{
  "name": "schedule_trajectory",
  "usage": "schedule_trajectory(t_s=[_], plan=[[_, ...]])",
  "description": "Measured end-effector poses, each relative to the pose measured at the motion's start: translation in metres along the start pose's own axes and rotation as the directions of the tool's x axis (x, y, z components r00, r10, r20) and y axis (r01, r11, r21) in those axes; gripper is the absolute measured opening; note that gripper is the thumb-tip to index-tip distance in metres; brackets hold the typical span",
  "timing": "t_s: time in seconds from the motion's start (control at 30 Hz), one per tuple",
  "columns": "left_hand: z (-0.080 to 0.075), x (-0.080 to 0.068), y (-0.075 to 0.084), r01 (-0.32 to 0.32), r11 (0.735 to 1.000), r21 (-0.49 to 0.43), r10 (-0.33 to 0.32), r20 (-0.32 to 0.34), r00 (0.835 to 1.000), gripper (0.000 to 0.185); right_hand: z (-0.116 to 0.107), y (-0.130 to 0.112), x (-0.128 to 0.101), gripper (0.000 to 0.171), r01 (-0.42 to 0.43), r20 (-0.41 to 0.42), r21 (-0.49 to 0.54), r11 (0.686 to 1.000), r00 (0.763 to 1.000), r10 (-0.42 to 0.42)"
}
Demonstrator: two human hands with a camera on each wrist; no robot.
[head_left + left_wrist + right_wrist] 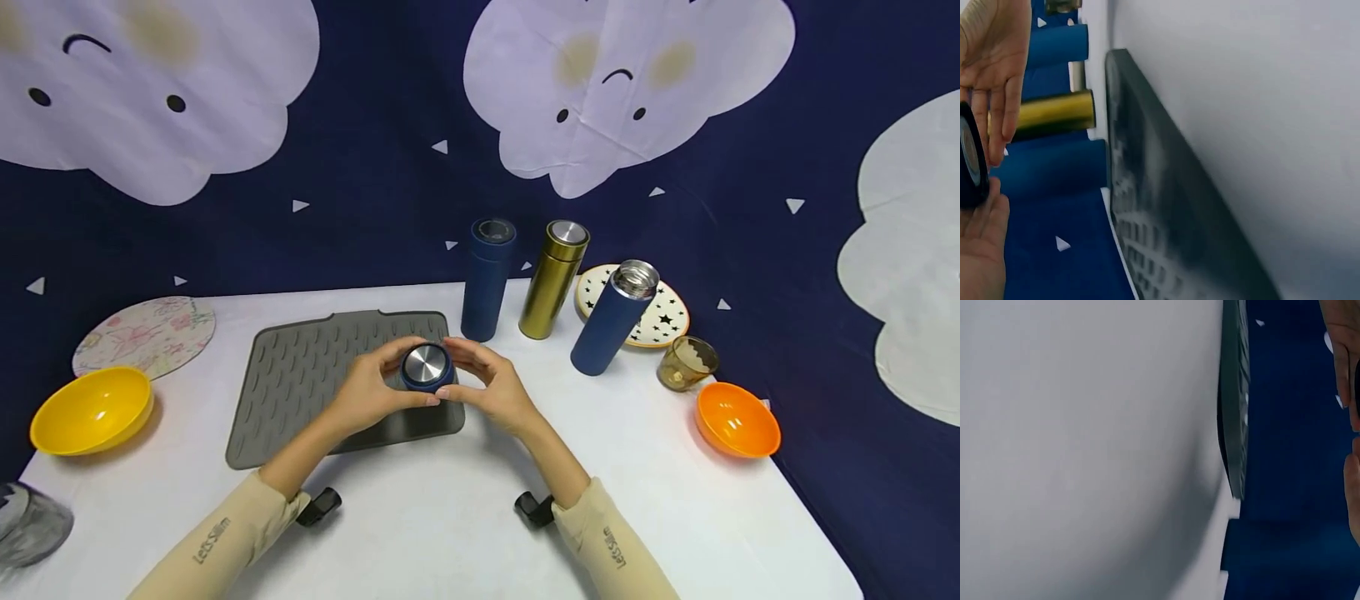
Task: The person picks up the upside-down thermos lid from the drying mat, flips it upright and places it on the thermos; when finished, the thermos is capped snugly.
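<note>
Both hands hold a dark blue bottle lid [426, 365] with a steel top just above the right part of the grey ridged mat [315, 379]. My left hand [408, 372] pinches it from the left, my right hand [452, 369] from the right. In the left wrist view the lid [971, 159] sits at the left edge between fingers [997, 94]. The right wrist view shows only fingertips [1342, 356] at its right edge. Behind the mat stand a blue bottle [487, 279] and a gold bottle [553, 279]. A second blue bottle [615, 318] has a bare steel mouth.
A star-patterned plate [667, 321] lies behind the open bottle, with an amber glass [686, 363] and an orange bowl [737, 419] to the right. At the left are a yellow bowl [92, 410], a floral round mat [144, 335] and a grey glass [30, 525].
</note>
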State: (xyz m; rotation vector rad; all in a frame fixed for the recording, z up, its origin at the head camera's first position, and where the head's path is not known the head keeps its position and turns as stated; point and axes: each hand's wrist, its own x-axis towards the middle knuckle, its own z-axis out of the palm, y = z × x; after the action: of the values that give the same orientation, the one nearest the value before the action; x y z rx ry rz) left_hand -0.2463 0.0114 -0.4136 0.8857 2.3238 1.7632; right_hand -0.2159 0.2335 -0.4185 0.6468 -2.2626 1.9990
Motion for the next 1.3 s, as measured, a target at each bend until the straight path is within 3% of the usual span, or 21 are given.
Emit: schedule_trajectory(t_s=[0.17, 0.23, 0.3, 0.33, 0.4, 0.5, 0.57, 0.63, 0.7, 0.77, 0.83, 1.0, 1.13, 1.3], plan=[[0.008, 0.018, 0.016, -0.053, 0.999, 0.008, 0.054, -0.050, 0.997, 0.077, -0.015, -0.009, -0.002, 0.054, 0.022, -0.160, -0.036, 0.999, 0.987, -0.028], [0.012, 0.027, 0.024, -0.070, 0.998, 0.009, 0.070, -0.074, 0.995, 0.076, -0.022, -0.013, -0.001, 0.048, 0.032, -0.257, -0.063, 0.998, 0.965, -0.047], [0.018, 0.036, 0.033, -0.085, 0.996, 0.003, 0.085, -0.093, 0.992, 0.075, -0.028, -0.018, -0.001, 0.043, 0.058, -0.367, -0.105, 0.993, 0.926, -0.092], [0.021, 0.040, 0.038, -0.089, 0.996, 0.003, 0.088, -0.102, 0.991, 0.075, -0.030, -0.023, -0.002, 0.041, 0.070, -0.427, -0.143, 0.987, 0.895, -0.125], [0.029, 0.047, 0.045, -0.096, 0.995, -0.006, 0.094, -0.115, 0.989, 0.074, -0.035, -0.025, -0.005, 0.038, 0.084, -0.555, -0.235, 0.968, 0.807, -0.205], [0.041, 0.058, 0.055, -0.105, 0.994, -0.025, 0.101, -0.126, 0.987, 0.075, -0.045, -0.024, -0.010, 0.040, 0.077, -0.704, -0.377, 0.923, 0.624, -0.339], [0.050, 0.068, 0.061, -0.114, 0.993, -0.032, 0.109, -0.140, 0.984, 0.075, -0.056, -0.018, -0.011, 0.044, 0.048, -0.762, -0.442, 0.896, 0.508, -0.403], [0.058, 0.081, 0.068, -0.126, 0.991, -0.035, 0.119, -0.154, 0.981, 0.074, -0.068, -0.014, -0.012, 0.049, 0.015, -0.789, -0.475, 0.880, 0.435, -0.434], [0.065, 0.094, 0.076, -0.138, 0.990, -0.034, 0.131, -0.169, 0.977, 0.075, -0.078, -0.009, -0.011, 0.057, -0.032, -0.809, -0.480, 0.877, 0.401, -0.429], [0.072, 0.107, 0.083, -0.146, 0.989, -0.025, 0.139, -0.177, 0.974, 0.075, -0.085, -0.004, -0.010, 0.067, -0.090, -0.826, -0.465, 0.881, 0.401, -0.395], [0.080, 0.119, 0.090, -0.149, 0.989, -0.010, 0.145, -0.171, 0.974, 0.076, -0.089, 0.000, -0.008, 0.079, -0.147, -0.840, -0.438, 0.887, 0.418, -0.345], [0.100, 0.142, 0.103, -0.134, 0.990, 0.040, 0.139, -0.137, 0.981, 0.076, -0.095, 0.006, 0.000, 0.103, -0.261, -0.843, -0.343, 0.902, 0.509, -0.173], [0.113, 0.156, 0.109, -0.112, 0.991, 0.068, 0.120, -0.132, 0.984, 0.077, -0.097, 0.007, 0.007, 0.099, -0.292, -0.825, -0.300, 0.908, 0.557, -0.094], [0.123, 0.166, 0.107, -0.093, 0.990, 0.107, 0.104, -0.108, 0.989, 0.077, -0.096, 0.007, 0.009, 0.080, -0.281, -0.809, -0.302, 0.911, 0.580, -0.089]])
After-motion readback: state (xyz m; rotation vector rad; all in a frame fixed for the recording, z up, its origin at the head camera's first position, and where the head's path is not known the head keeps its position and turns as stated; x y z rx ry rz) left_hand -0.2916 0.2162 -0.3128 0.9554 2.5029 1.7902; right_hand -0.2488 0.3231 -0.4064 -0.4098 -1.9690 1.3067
